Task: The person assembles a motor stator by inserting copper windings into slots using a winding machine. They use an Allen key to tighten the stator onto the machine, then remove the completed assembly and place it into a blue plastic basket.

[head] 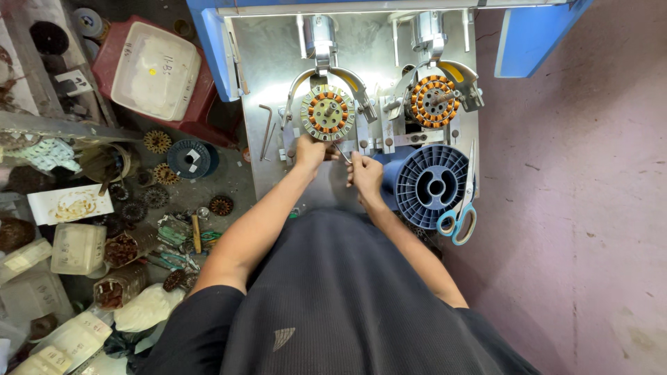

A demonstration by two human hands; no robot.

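Person stands at a metal counter (278, 62) under a blue machine frame (208, 42), both arms out front.

Left hand (309, 149) is at the lower edge of the left stator (327, 112), fingers curled up against it; looks like contact with the rim, but I can't tell if it's actually gripping. That stator sits in the left fixture, copper coils around a pale core, a curved guard arching over it.

Right hand (365, 177) is closed narrow around a thin wire or tool (340, 153) that runs up toward the stator's underside. Can't tell which it is, too small.

Right stator (433, 101) sits in the second fixture, orange windings, no hand on it.

Blue spool (432, 185) lies just beside the right hand, at the counter's near right corner. Scissors (464, 201) with light blue handles rest against the spool's right side, blades pointing up.

Hex key (267, 128) lies on the counter left of the left fixture.

Floor on the left: red crate with a white tub (156, 69) in it, loose stators and small spools, hand tools, labelled plastic boxes.
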